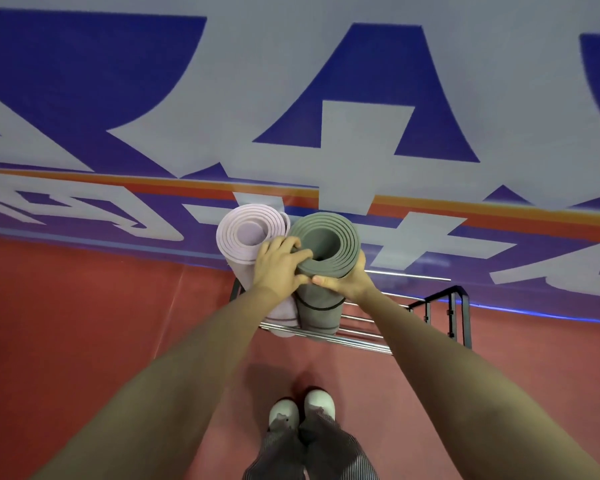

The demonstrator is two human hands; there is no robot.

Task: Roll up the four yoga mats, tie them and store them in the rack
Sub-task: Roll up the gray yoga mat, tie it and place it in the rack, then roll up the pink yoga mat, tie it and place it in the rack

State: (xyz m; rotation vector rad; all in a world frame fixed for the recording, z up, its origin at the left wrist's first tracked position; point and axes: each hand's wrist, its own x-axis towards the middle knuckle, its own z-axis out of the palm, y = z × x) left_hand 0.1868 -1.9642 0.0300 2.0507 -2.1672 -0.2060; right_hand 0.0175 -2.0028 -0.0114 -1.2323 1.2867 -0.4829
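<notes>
Fingers (300,254) of the left hand (278,265) and right hand (349,282) curl round the top rim of the green mat (326,237). It stands upright in the rack (430,301), touching the lilac mat (246,233). If let go while off balance, the tall roll could lean and topple over the low rails.

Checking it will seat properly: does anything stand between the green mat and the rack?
Nothing visible does. The green mat, held by the left hand and right hand, stands in the rack; the lilac mat stands beside it, not beneath.
</notes>
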